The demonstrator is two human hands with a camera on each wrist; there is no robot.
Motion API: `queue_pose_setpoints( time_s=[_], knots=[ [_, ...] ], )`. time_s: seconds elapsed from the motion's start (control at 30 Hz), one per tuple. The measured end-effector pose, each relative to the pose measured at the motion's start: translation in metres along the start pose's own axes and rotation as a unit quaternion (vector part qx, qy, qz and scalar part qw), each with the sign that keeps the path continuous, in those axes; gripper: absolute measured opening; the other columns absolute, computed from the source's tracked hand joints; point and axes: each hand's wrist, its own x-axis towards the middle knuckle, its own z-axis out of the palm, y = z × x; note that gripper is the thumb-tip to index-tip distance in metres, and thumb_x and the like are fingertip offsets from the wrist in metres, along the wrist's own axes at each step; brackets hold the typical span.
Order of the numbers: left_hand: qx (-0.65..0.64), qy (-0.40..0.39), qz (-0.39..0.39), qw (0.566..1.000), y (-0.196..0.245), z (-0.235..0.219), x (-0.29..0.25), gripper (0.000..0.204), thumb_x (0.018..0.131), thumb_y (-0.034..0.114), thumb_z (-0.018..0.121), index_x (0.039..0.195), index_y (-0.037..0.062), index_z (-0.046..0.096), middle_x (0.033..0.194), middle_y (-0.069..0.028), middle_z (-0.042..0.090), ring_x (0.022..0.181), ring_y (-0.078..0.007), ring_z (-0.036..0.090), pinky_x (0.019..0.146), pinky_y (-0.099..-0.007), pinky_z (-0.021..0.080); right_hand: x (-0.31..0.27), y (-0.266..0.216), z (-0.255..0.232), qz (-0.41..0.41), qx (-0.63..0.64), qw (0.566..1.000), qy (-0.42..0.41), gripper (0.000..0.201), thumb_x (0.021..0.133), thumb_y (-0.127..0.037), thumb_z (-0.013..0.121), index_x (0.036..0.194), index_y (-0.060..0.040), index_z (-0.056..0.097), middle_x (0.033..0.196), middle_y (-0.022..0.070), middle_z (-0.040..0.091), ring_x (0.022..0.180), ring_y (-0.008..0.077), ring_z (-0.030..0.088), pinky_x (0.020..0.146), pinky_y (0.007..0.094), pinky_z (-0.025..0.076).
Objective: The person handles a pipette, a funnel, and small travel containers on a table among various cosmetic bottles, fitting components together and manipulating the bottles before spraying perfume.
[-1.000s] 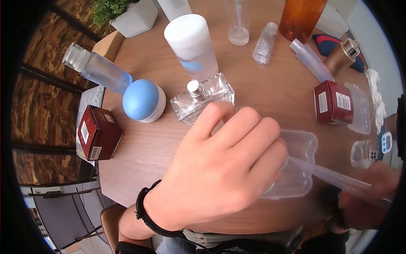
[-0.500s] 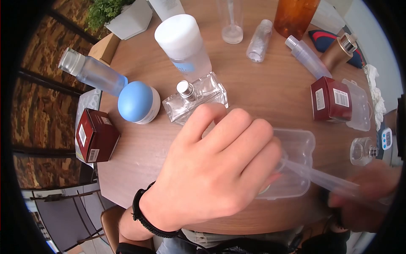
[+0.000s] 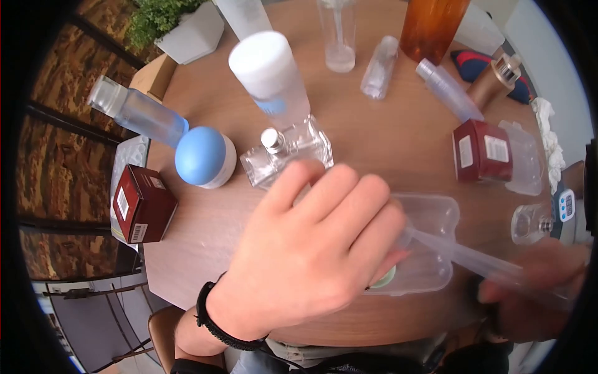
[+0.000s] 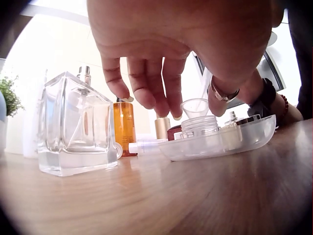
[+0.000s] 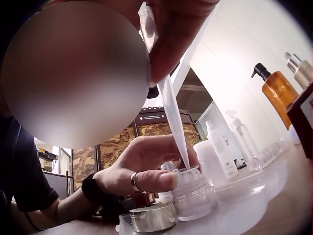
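My left hand (image 3: 311, 243) reaches down over a clear plastic tray (image 3: 430, 212), its thumb and fingers around the rim of a small clear jar (image 5: 193, 200). A small clear funnel (image 4: 194, 106) sits in the jar's mouth. In my right hand (image 3: 536, 293) I pinch a long translucent plastic pipette (image 5: 172, 117), slanting down with its thin tip at the jar's mouth. A silver round lid (image 5: 152, 218) lies on the tray beside the jar. Just beyond my left hand is a rectangular glass perfume bottle (image 3: 286, 153). In the head view my left hand hides the jar.
A blue-domed jar (image 3: 202, 156), a blue bottle (image 3: 146, 115) and a dark red box (image 3: 142, 202) occupy the left. At the back are a white-capped bottle (image 3: 268, 68) and an amber bottle (image 3: 434, 28). To the right sit another red box (image 3: 481, 153) and a small glass bottle (image 3: 529, 224).
The head view has shifted slightly, so both hands and the tray appear a little further left. My right hand keeps the pipette angled at the jar, and my left hand keeps its pose.
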Motion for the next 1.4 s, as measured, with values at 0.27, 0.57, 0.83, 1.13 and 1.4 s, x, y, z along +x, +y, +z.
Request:
queue_pose_setpoints(
  time_s=[0.27, 0.57, 0.83, 1.13, 1.4],
  knots=[
    [-0.001, -0.041, 0.002, 0.999, -0.002, -0.005, 0.001, 0.036, 0.075, 0.030, 0.080, 0.099, 0.0065, 0.068, 0.095, -0.0044, 0.060, 0.082, -0.0247, 0.056, 0.071, -0.0361, 0.042, -0.011, 0.023, 0.023, -0.126, 0.075, 0.975, 0.168, 0.045, 0.100, -0.040, 0.062, 0.109, -0.0013, 0.040, 0.088, 0.0226, 0.064, 0.062, 0.0265, 0.069, 0.050, 0.0326, 0.059],
    [-0.005, -0.021, 0.001, 1.000, 0.002, -0.006, 0.002, 0.038, 0.072, 0.030, 0.085, 0.099, 0.0087, 0.069, 0.093, -0.0016, 0.062, 0.080, -0.0225, 0.056, 0.071, -0.0346, 0.042, 0.010, 0.013, -0.007, -0.151, -0.004, 0.985, -0.079, 0.028, 0.089, 0.003, 0.067, 0.112, 0.0010, 0.052, 0.110, 0.0384, 0.064, 0.077, 0.0297, 0.073, 0.063, 0.0310, 0.060],
    [0.003, -0.034, -0.015, 0.999, 0.004, -0.005, 0.002, 0.040, 0.068, 0.030, 0.088, 0.097, 0.0085, 0.070, 0.090, -0.0017, 0.062, 0.080, -0.0228, 0.057, 0.072, -0.0349, 0.043, 0.007, 0.011, -0.008, -0.172, 0.023, 0.983, -0.068, 0.041, 0.080, 0.008, 0.074, 0.110, 0.0004, 0.047, 0.101, 0.0385, 0.067, 0.084, 0.0417, 0.074, 0.067, 0.0379, 0.062],
    [-0.019, -0.031, -0.002, 0.999, 0.004, -0.008, 0.005, 0.030, 0.079, 0.028, 0.080, 0.089, 0.0063, 0.061, 0.087, -0.0052, 0.055, 0.078, -0.0230, 0.055, 0.070, -0.0353, 0.043, -0.003, 0.014, -0.007, -0.207, 0.090, 0.974, 0.017, 0.043, 0.081, 0.000, 0.080, 0.116, -0.0057, 0.056, 0.110, 0.0379, 0.067, 0.089, 0.0420, 0.074, 0.071, 0.0463, 0.062],
    [-0.009, -0.039, -0.010, 0.999, 0.002, -0.006, 0.003, 0.039, 0.069, 0.030, 0.086, 0.096, 0.0076, 0.069, 0.089, -0.0015, 0.061, 0.079, -0.0224, 0.056, 0.070, -0.0349, 0.043, 0.001, 0.011, -0.005, -0.116, -0.002, 0.992, -0.053, 0.039, 0.082, -0.003, 0.080, 0.114, -0.0060, 0.058, 0.110, 0.0340, 0.069, 0.086, 0.0405, 0.075, 0.071, 0.0468, 0.063]
  ],
)
